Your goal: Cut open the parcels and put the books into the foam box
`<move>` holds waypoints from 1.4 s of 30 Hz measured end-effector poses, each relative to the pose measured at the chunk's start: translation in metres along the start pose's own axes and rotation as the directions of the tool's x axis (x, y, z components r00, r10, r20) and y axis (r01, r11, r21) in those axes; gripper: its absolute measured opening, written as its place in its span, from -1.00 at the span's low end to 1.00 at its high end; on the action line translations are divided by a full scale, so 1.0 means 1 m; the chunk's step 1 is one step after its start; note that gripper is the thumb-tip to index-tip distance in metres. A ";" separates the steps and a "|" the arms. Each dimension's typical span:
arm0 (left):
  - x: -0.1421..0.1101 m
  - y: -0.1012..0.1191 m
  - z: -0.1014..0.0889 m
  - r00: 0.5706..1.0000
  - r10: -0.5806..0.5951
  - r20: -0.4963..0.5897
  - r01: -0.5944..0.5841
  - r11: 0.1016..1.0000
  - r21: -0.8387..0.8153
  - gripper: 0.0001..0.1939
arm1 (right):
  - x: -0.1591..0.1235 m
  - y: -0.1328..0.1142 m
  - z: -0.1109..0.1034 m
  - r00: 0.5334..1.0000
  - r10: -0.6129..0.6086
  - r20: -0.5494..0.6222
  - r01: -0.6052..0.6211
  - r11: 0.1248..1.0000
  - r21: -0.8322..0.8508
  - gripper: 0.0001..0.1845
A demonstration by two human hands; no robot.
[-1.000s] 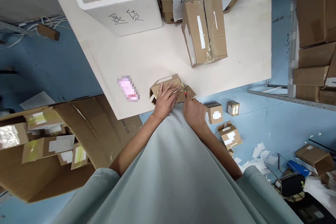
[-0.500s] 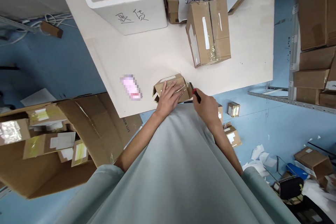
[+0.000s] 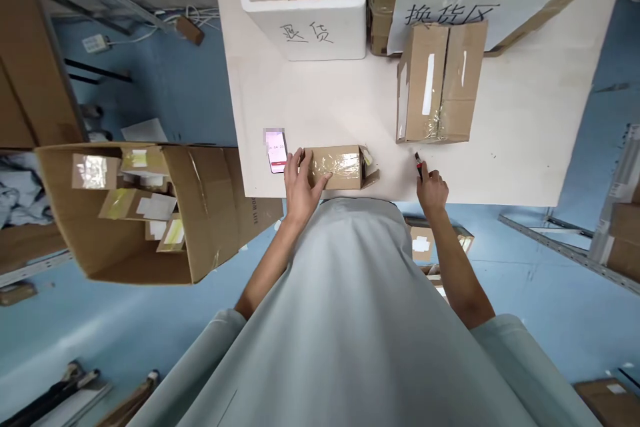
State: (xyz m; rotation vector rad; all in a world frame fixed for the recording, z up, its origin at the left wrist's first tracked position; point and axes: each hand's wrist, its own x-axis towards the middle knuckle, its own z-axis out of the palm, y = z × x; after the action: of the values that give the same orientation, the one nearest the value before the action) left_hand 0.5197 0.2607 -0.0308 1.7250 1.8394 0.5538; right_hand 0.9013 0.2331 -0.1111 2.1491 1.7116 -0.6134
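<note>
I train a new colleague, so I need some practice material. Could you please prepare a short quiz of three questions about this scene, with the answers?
1. True or false: both hands touch the small box.
2. What does the right hand hold?
3. Fill in: In the picture, the phone lies on the ____ side of the small box.

Key:
1. False; only the left hand touches it.
2. A red-and-black tool, probably a cutter.
3. left
</note>
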 end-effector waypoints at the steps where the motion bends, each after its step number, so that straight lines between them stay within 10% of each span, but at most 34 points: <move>1: -0.002 -0.004 -0.001 1.000 -0.011 0.006 0.011 1.000 -0.012 -0.16 | 0.005 0.006 0.005 1.000 -0.021 -0.013 0.021 1.000 0.003 -0.32; 9: -0.008 -0.029 -0.018 0.995 -0.098 -0.003 0.098 0.994 -0.043 -0.10 | 0.025 0.005 0.022 0.978 -0.167 -0.121 0.196 0.935 0.294 -0.41; 14: -0.011 -0.046 -0.036 0.985 -0.173 -0.005 0.172 0.981 -0.086 -0.08 | 0.034 -0.046 0.020 0.968 -0.213 0.132 -0.003 0.517 0.856 -0.28; 19: -0.012 -0.063 -0.050 0.970 -0.241 0.027 0.243 0.957 -0.162 -0.06 | 0.040 -0.102 0.005 0.872 -0.322 0.369 -0.297 0.253 0.921 -0.31; 33: 0.030 -0.075 -0.056 0.961 -0.161 0.227 0.243 0.882 -0.404 -0.03 | -0.002 -0.106 -0.030 0.886 -0.210 0.413 -0.368 0.224 0.903 -0.26; 42: 0.065 -0.089 0.020 0.865 -0.069 0.497 0.417 0.648 -0.637 -0.11 | -0.038 -0.080 -0.068 0.984 0.012 0.179 -0.173 0.333 0.927 -0.02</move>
State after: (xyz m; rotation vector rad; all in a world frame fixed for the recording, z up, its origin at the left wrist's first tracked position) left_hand 0.4627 0.3160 -0.1106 0.9152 1.2346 0.6146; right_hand 0.8247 0.2535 -0.0319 2.7234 1.1655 -2.1147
